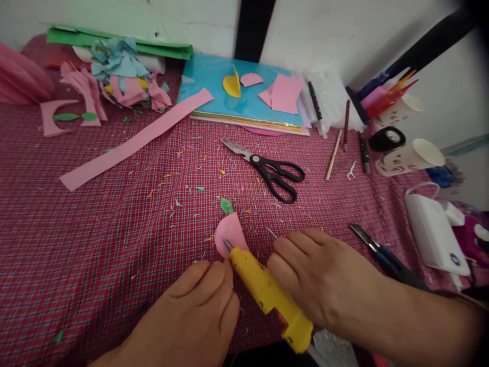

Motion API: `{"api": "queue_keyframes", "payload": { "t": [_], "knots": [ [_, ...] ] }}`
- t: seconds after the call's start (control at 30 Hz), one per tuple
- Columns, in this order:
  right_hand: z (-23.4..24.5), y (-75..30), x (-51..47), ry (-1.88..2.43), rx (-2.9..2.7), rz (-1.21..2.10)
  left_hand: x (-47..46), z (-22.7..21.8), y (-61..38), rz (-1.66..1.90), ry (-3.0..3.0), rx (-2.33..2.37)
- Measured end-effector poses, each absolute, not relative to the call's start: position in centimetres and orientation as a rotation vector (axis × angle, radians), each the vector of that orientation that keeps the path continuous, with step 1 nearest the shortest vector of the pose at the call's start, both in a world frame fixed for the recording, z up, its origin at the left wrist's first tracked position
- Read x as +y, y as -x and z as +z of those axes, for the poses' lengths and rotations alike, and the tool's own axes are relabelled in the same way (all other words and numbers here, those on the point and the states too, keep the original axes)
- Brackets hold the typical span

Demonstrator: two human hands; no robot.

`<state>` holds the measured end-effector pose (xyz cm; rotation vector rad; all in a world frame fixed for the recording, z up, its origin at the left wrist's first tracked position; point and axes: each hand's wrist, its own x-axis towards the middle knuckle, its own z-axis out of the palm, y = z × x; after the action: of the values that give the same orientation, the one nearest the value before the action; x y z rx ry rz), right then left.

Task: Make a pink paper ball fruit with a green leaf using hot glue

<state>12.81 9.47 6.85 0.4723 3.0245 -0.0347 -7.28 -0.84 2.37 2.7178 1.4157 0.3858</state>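
My right hand (319, 272) is closed around a yellow hot glue gun (263, 285), its metal nozzle lying over a rounded pink paper cutout (232, 229). At that cutout's lower edge, my left hand (194, 311) is closed with its fingers pressed together, seeming to pinch the edge; the fingertips are partly hidden. A small green paper leaf (226, 206) sits at the cutout's top. Farther back on the checked cloth, black-handled scissors (263, 165) lie with the blades pointing left.
A long pink strip (137, 145) crosses the cloth at left, below paper scraps (118, 61). Blue sheets (206, 76) lie at the back. A box cutter (382, 252), paper cup (408, 157), black tape roll (386, 138) and white device (435, 232) stand or lie at right.
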Motion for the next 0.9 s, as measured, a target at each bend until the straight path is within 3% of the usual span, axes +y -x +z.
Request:
{"api": "queue_keyframes", "payload": {
  "t": [0.57,0.8,0.9],
  "knots": [
    [5.9,-14.1,10.0,-0.619,2.994,-0.236,-0.5,2.2,7.5,0.33,-2.789,1.381],
    [6.8,-15.8,10.4,-1.036,2.723,-1.001,-0.4,2.4,7.4,0.386,-2.683,1.405],
    [7.1,-17.9,11.1,-1.322,2.664,-1.117,0.4,3.4,8.5,0.418,-2.565,1.304]
  ]
}}
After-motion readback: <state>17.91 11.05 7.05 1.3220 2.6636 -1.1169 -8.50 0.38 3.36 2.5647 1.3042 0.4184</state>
